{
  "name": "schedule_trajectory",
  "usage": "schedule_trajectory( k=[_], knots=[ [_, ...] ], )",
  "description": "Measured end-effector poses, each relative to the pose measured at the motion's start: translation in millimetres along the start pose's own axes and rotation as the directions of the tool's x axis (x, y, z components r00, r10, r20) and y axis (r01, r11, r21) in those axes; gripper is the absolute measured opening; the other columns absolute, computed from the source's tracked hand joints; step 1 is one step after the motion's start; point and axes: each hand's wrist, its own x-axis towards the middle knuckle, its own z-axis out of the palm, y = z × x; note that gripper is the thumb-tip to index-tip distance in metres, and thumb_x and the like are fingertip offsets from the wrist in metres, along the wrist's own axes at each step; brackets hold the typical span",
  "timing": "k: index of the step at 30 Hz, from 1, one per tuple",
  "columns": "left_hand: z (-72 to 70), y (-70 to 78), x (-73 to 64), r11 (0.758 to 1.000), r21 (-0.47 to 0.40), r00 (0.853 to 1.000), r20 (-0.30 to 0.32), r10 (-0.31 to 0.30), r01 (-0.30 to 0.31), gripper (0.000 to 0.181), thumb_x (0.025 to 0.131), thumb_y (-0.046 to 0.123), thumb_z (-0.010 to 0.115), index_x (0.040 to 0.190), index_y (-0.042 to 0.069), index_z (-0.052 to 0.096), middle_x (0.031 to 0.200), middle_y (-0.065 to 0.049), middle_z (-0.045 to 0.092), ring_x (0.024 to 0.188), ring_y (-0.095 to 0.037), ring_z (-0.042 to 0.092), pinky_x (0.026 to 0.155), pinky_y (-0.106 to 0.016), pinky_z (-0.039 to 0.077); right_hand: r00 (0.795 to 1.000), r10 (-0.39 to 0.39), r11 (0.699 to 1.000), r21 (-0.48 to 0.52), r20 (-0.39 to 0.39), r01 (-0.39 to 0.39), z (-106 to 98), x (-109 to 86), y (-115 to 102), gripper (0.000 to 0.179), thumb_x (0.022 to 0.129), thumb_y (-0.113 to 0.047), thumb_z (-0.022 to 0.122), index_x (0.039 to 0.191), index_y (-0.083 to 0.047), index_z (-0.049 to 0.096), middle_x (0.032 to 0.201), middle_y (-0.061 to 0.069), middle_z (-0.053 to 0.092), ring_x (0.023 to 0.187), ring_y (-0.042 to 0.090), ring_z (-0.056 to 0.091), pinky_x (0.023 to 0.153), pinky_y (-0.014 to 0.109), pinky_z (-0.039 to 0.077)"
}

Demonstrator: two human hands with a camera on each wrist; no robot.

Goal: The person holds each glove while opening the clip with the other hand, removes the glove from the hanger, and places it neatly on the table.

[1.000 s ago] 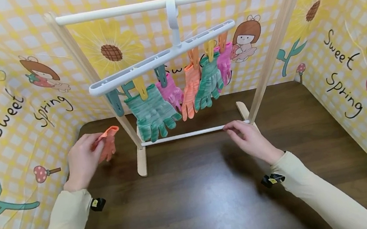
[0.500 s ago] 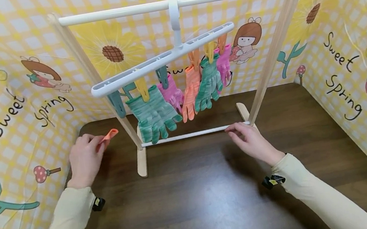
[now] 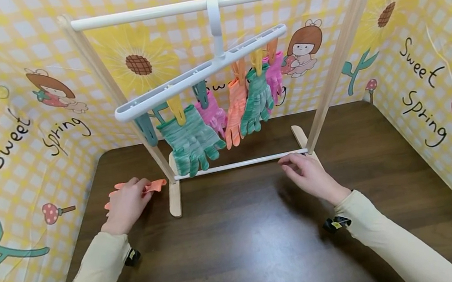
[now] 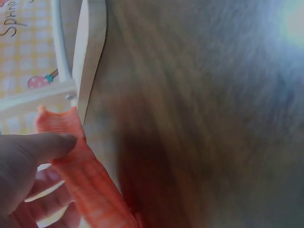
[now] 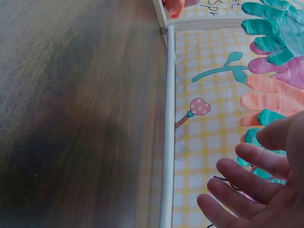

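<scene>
At the left of the table, my left hand [image 3: 127, 204] pinches a small orange knit glove [image 4: 97, 192], thumb on top and fingers behind it. Its cuff [image 3: 158, 185] points toward the rack's left foot, low over the table; the hand hides its middle. My right hand [image 3: 309, 174] is beside the rack's lower bar, its fingers [image 5: 247, 180] spread and loosely bent with nothing held. A tilted grey hanger [image 3: 201, 74] carries a striped green glove [image 3: 192, 140], a pink one [image 3: 213, 116], an orange one [image 3: 236, 111], another green one [image 3: 260, 98] and another pink one [image 3: 275, 76].
The wooden rack [image 3: 340, 58] has a white top rail [image 3: 143, 15] and a thin lower bar [image 3: 233, 164]. A teal clip [image 3: 146, 131] at the hanger's low left end has no glove in it. Checked cloth walls [image 3: 7, 153] enclose the brown table [image 3: 238, 243].
My left hand has moved down and slightly right with the orange glove, whose fingers now point left. The right hand has stayed almost in place. The hanger has shifted slightly.
</scene>
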Motion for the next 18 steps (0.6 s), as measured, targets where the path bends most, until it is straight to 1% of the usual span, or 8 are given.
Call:
schedule_trajectory(
  k=[3,6,9,13,18],
  knots=[
    [1.5,2.7,0.5,1.0,-0.01,0.995,0.098,-0.003,0.004,0.019,0.087,0.009,0.082,0.1,0.0,0.072,0.084,-0.014,0.067,0.065,-0.027,0.061,0.054,-0.045,0.049,1.0,0.016,1.0,0.0,0.012,-0.016,0.5,-1.9,0.9,0.017,0.101,-0.004,0.063,0.116,0.0,0.07,0.108,0.011,0.073,0.093,0.024,0.07,0.083,0.046,0.058],
    [2.3,4.4,1.0,1.0,-0.027,0.987,0.16,-0.011,0.015,0.018,0.088,0.01,0.082,0.098,0.0,0.071,0.08,-0.009,0.066,0.065,-0.023,0.058,0.06,-0.044,0.049,1.0,0.024,1.0,0.003,0.016,-0.024,0.5,-2.7,1.2,0.017,0.101,-0.004,0.063,0.116,0.0,0.07,0.108,0.011,0.072,0.094,0.024,0.069,0.084,0.046,0.058],
    [3.4,5.0,0.5,0.999,-0.03,0.982,0.186,-0.014,0.02,0.018,0.087,0.01,0.083,0.098,0.001,0.071,0.081,-0.008,0.065,0.067,-0.022,0.058,0.062,-0.044,0.049,1.0,0.027,1.0,0.003,0.014,-0.027,0.3,-2.4,1.4,0.016,0.101,-0.005,0.063,0.115,0.0,0.07,0.108,0.013,0.072,0.093,0.025,0.069,0.083,0.046,0.058],
    [5.5,5.2,-1.0,0.999,-0.026,0.981,0.196,-0.016,0.022,0.02,0.086,0.012,0.084,0.098,0.001,0.071,0.083,-0.009,0.064,0.069,-0.024,0.058,0.06,-0.044,0.049,0.999,0.03,1.0,0.002,0.018,-0.03,0.5,-2.7,1.9,0.016,0.102,-0.005,0.062,0.115,-0.001,0.07,0.107,0.013,0.072,0.093,0.024,0.069,0.082,0.044,0.058],
    [6.6,5.8,-1.8,0.999,-0.037,0.975,0.22,-0.026,0.035,0.021,0.086,0.012,0.084,0.098,0.001,0.071,0.083,-0.009,0.061,0.072,-0.025,0.056,0.06,-0.043,0.047,0.999,0.031,1.0,-0.001,0.021,-0.031,1.5,-4.5,3.0,0.015,0.103,-0.006,0.062,0.114,-0.003,0.071,0.108,0.01,0.071,0.093,0.024,0.069,0.082,0.044,0.057]
  ],
)
